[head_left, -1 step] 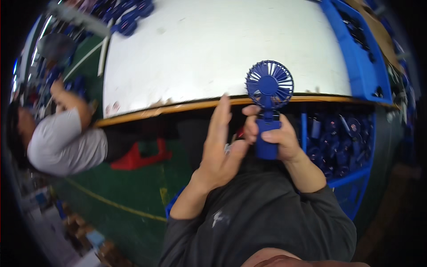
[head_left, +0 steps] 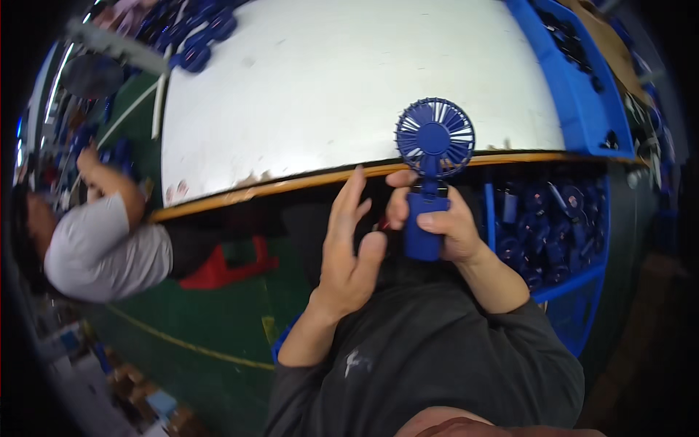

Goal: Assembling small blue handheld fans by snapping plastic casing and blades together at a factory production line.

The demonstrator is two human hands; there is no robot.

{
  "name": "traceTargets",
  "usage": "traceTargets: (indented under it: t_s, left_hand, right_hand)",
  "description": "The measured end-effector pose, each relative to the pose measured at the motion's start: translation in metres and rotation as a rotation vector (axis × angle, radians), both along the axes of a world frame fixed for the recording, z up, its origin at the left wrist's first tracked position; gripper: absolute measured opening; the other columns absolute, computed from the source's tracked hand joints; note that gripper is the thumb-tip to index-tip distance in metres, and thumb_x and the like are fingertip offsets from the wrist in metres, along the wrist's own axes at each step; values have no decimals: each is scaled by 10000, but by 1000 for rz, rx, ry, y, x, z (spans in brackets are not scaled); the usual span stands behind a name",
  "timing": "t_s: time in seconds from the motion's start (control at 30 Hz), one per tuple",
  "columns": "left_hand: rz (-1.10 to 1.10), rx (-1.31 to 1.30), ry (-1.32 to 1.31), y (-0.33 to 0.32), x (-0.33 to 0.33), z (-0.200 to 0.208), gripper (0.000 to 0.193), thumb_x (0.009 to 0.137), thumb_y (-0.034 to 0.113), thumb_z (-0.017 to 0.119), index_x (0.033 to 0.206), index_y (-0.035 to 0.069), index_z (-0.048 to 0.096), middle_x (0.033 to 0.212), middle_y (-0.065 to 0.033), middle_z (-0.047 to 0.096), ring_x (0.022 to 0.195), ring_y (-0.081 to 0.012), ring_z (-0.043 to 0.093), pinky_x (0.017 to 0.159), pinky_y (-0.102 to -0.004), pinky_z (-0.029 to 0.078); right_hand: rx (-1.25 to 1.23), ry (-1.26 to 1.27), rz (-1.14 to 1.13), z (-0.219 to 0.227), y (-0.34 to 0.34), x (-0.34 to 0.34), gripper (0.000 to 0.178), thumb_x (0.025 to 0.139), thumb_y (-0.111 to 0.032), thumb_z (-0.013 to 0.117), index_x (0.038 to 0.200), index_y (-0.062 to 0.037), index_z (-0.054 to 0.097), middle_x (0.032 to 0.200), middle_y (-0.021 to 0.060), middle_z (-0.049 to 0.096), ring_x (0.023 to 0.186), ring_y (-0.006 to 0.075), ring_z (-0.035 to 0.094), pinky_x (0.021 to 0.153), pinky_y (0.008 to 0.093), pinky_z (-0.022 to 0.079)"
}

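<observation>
A dark blue handheld fan [head_left: 422,234] stands upright in front of me, its round caged head above the table's front edge. Its handle is in the grip of my right hand [head_left: 456,227], with the thumb across the front and fingers showing on the left side. The back of the handle is hidden. My left hand [head_left: 344,266] is held up a little left of the fan, palm turned toward it, fingers stretched and thumb apart. It holds nothing and does not touch the fan.
A white table [head_left: 328,87] with a wooden edge lies ahead. On it, a blue bin [head_left: 593,109] holds dark parts at right; blue fans [head_left: 195,57] are piled far left. Below right, a blue crate [head_left: 557,293] is full of fans. A person [head_left: 109,251] sits left near a red stool [head_left: 231,268].
My left hand has drawn slightly away from the fan, and its fingers have spread a little. Fan and right hand have shifted slightly left in the view, along with the surroundings.
</observation>
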State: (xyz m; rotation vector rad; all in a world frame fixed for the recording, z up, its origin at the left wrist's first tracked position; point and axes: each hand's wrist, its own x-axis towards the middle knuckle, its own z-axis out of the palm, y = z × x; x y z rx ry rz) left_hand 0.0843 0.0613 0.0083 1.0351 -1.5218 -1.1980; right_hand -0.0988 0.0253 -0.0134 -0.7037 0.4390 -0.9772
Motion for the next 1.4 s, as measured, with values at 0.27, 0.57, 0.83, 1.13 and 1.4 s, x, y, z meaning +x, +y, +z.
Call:
traceTargets:
  t_s: [0.27, 0.57, 0.83, 1.13, 1.4]
  left_hand:
    - [64, 351, 430, 22, -42, -19, 489, 987, 145, 585, 1376, -71, 382, 1286, -188, 517, 1181, -222, 559, 1026, -335, 433]
    - [-289, 574, 241, 24, -68, -42, 454, 962, 127, 625, 1318, -95, 452, 1169, -191, 614, 1064, -222, 625, 965, -349, 500]
    - [-347, 575, 76, 11, -69, -52, 430, 963, 122, 631, 1307, -88, 481, 1118, -165, 643, 1020, -199, 631, 932, -321, 507]
    - [-303, 561, 26, 7, -48, -52, 467, 966, 111, 621, 1360, -75, 454, 1183, -153, 622, 1092, -191, 607, 984, -311, 469]
    - [-39, 502, 23, 8, 13, -59, 430, 984, 103, 590, 1362, -66, 472, 1166, -127, 640, 1059, -156, 614, 943, -273, 488]
  right_hand:
    - [-82, 74, -158, 1, 3, -17, 656, 876, -320, 617, 1369, 54, 399, 1044, 128, 628, 1036, 215, 600, 936, 349, 481]
    - [-123, 236, -533, -7, 41, -125, 402, 986, -243, 564, 1287, 21, 525, 972, 89, 647, 875, 136, 625, 799, 287, 525]
    - [390, 1507, -1263, -70, 88, -406, 456, 748, -201, 724, 1112, 45, 602, 944, 125, 663, 840, 209, 634, 768, 330, 513]
    - [373, 2230, -1105, -101, 5, -507, 684, 815, -391, 709, 1268, 96, 553, 1268, 315, 586, 1207, 422, 562, 1042, 457, 442]
    - [-166, 1152, -751, -100, 26, -287, 270, 943, -72, 641, 1193, 28, 622, 1032, 76, 671, 931, 133, 631, 844, 280, 519]
